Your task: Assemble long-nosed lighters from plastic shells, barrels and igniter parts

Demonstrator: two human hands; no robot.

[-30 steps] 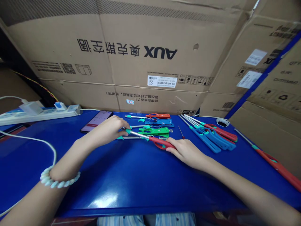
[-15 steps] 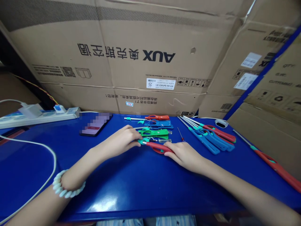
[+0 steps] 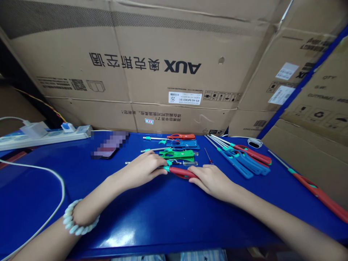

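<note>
red lighter (image 3: 179,172) lies left-right on table (image 3: 163,214) | left hand (image 3: 144,168) curled over tube end | right hand (image 3: 213,179) pinching handle

Four red-handled stick lighters (image 3: 179,172) show, one at the fingers (image 3: 156,167). At least one green lighter (image 3: 178,154) lies just beyond the fingers. One phone (image 3: 108,145), one power strip (image 3: 46,135), one beaded bracelet (image 3: 78,221). Blue lighters (image 3: 239,161) overlap, so their count is unclear.

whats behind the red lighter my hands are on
Behind the red lighter lie a green lighter, then a blue lighter, then an orange-red lighter nearest the cardboard box. The left hand covers the red lighter's metal tube, so anything under it is hidden.
</note>
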